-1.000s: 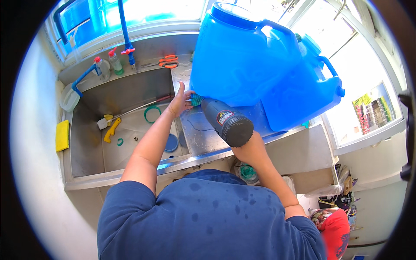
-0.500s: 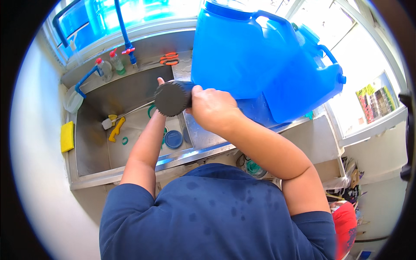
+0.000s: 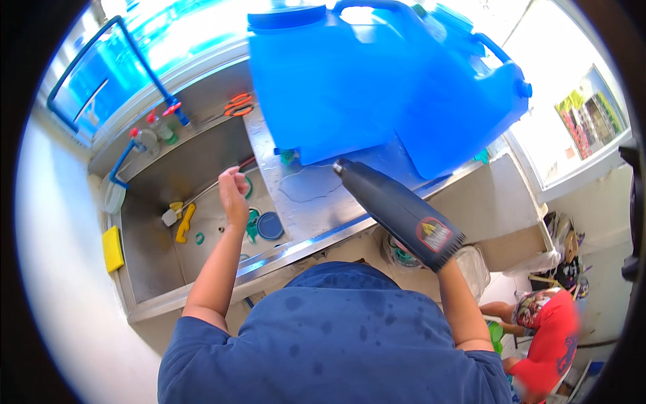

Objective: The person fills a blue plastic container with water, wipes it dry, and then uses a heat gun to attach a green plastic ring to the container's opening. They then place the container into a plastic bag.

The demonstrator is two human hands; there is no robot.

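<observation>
A black heat gun [image 3: 397, 209] with a metal nozzle and a warning label on its side is in my right hand. That hand is hidden behind the gun; only my right forearm [image 3: 464, 303] shows below it. The nozzle points up and left, toward the lower edge of a large blue jug [image 3: 330, 94] on the steel counter [image 3: 316, 185]. A second blue jug [image 3: 464, 114] stands tilted beside it. My left hand [image 3: 233, 192] is over the sink [image 3: 145, 256], its fingers loosely curled with nothing visible in them.
In the sink lie a yellow-handled tool [image 3: 185, 223], a round blue lid [image 3: 270, 225] and green rings. Orange-handled scissors [image 3: 238, 104], two red-capped bottles [image 3: 160, 128] and a blue pipe with a red valve [image 3: 173, 108] line the back. A person in red [image 3: 548, 337] is at lower right.
The heat gun has swung right and down from above the sink, turning its side into view. My left hand is now apart from it. More of the person in red shows.
</observation>
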